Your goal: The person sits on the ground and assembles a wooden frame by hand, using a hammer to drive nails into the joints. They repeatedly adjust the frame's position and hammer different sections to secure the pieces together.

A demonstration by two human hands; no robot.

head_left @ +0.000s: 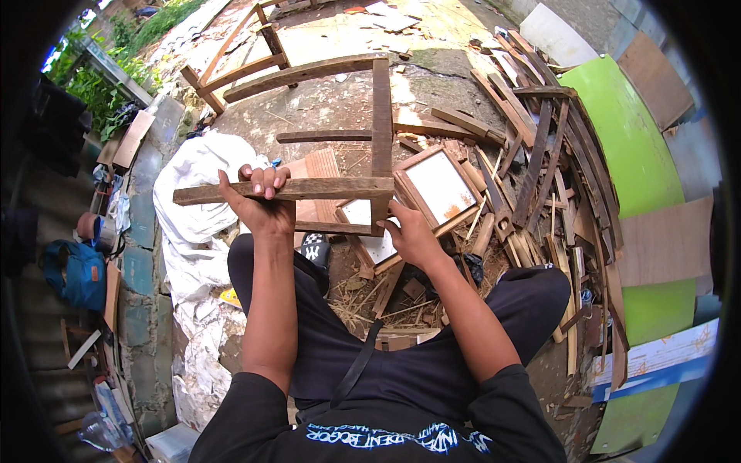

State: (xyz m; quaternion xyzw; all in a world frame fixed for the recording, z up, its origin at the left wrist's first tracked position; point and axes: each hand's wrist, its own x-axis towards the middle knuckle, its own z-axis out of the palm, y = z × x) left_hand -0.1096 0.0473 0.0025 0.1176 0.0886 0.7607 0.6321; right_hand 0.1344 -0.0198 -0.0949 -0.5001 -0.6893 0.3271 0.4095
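Observation:
A brown wooden frame (382, 123), built of one crosspiece with several bars jutting left from it, is held up in front of me. My left hand (266, 207) is closed around the nearest bar, fingers over its top and thumb sticking up behind. At the frame's near right corner, my right hand (414, 235) pinches the wood where bar and crosspiece meet. Part of its fingers is hidden behind the joint. Below lie two wood-rimmed white panels (438, 185), the nearer one partly covered by the frame.
Scrap wood (540, 154) is heaped on the right, beside green boards (625, 139). A white cloth sack (197, 201) lies left, near a low block wall (139, 285) and a blue bag (73, 274). Another wooden frame (243, 73) stands farther off. Shavings and offcuts litter the ground between my legs.

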